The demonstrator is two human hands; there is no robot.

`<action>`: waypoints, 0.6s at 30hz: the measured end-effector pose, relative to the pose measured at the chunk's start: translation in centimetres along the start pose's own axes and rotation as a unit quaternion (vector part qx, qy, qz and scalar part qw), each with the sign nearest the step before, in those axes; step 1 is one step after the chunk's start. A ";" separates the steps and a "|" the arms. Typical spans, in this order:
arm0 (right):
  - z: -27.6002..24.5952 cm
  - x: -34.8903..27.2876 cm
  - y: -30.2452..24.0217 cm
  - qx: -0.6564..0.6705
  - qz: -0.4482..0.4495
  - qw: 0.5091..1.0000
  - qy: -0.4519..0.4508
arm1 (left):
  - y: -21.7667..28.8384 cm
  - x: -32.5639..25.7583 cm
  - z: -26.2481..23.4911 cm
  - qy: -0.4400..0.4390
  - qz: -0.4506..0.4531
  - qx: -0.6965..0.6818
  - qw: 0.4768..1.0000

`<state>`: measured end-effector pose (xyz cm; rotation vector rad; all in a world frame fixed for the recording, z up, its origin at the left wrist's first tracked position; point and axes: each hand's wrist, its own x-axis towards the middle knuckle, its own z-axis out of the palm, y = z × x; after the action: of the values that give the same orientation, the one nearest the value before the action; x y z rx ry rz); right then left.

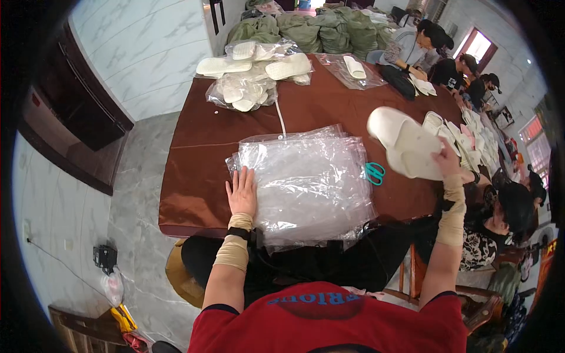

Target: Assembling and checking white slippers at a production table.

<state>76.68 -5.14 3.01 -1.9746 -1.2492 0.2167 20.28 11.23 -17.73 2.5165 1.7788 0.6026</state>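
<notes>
My left hand (241,194) lies flat with fingers spread on the left edge of a stack of clear plastic bags (306,182). The bags sit at the table's near edge, slightly fanned out and shiny. Off to the right, my right hand (448,160) grips a white slipper (406,144) by one end and holds it above the table. The slipper is a little blurred, and I cannot tell whether a second one is nested with it. Teal-handled scissors (375,173) lie between the bags and the slipper.
Bagged white slippers (247,70) are heaped at the table's far left. Another bagged slipper (354,67) lies at the far middle. Loose slippers (465,135) pile along the right, where several people work. Green sacks (329,32) stand behind the brown-covered table (194,176).
</notes>
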 end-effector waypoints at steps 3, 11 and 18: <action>-2.9 -0.5 -3.5 0.011 -0.036 0.998 0.050 | 0.1 -0.1 -0.5 -0.026 -0.005 0.013 1.000; 11.0 -5.2 -15.9 0.444 0.011 0.885 -0.142 | -0.8 0.2 0.3 0.011 -0.003 0.013 1.000; 29.4 -8.2 2.2 0.204 0.087 0.955 -0.198 | 1.9 1.8 1.0 0.019 0.023 -0.024 0.999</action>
<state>58.97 2.81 -20.71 -1.7203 -1.1525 0.9237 22.85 12.41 -17.71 2.5374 1.7012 0.6918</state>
